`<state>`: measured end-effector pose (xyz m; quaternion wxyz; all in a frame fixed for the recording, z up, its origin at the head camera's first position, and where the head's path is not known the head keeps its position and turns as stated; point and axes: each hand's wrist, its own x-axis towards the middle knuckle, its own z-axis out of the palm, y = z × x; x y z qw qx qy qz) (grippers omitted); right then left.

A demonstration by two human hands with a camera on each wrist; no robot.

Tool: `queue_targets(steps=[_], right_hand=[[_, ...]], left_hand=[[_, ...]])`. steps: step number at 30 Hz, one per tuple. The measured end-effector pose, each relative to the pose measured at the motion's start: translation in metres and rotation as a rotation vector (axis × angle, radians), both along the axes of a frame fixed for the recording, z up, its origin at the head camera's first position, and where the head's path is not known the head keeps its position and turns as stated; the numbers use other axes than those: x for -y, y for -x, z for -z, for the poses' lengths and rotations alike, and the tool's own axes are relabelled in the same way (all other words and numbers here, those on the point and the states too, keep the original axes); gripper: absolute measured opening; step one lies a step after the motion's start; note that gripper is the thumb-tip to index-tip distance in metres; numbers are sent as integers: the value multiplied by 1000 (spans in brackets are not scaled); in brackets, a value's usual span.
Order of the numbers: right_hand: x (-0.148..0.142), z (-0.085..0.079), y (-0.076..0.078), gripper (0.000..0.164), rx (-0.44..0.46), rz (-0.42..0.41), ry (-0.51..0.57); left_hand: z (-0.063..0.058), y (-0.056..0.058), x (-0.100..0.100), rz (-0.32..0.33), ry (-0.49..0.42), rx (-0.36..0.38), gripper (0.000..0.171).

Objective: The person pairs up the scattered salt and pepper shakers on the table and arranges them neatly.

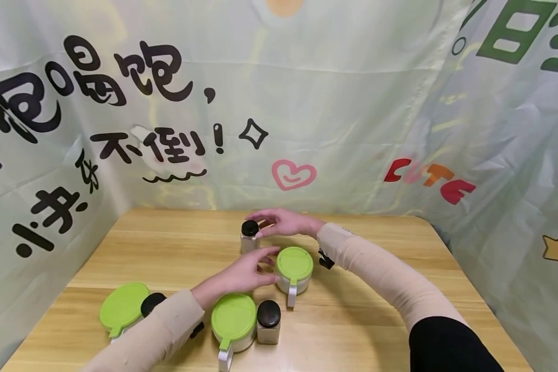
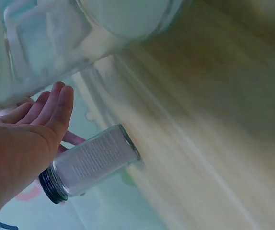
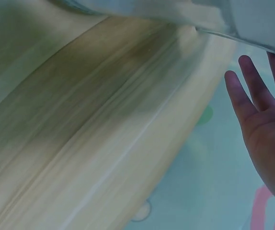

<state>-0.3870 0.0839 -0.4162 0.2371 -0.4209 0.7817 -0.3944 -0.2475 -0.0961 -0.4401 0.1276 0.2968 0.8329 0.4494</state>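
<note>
My right hand [image 1: 283, 223] is at the back of the table, fingertips beside the lid of a square clear shaker jar with a black cap [image 1: 249, 237]. In the right wrist view this hand's fingers [image 3: 253, 88] are spread and fairly straight. The same jar [image 2: 97, 158] stands upright on the table, past my left hand [image 2: 29, 136] in the left wrist view. In the head view my left hand [image 1: 246, 271] has its loosely bent fingers at the left side of a clear seasoning pot with a green lid [image 1: 294, 268], whose handle points toward me.
Nearer me stand another green-lidded pot [image 1: 234, 320] and a black-capped jar [image 1: 268, 328]. At left, a third green-lidded pot [image 1: 123, 306] and a black-capped jar [image 1: 152, 301] are partly behind my left sleeve [image 1: 153, 330]. A printed cloth [image 1: 344, 129] hangs behind the wooden table [image 1: 381, 341].
</note>
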Motion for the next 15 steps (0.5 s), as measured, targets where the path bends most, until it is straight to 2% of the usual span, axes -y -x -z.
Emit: queue_targets(steps=[4,10,15], right_hand=[[5,-3,-1,59,-42,-3,-24],[8,-4,0,52,-2,2,-21],[5,-3,2,52,-1,1,-43]], left_hand=[[-3,4,-5,20,25,-25,70],[-4,8,-10,35,109,-59,73],[-6,9,-11,36,130,-65,76]])
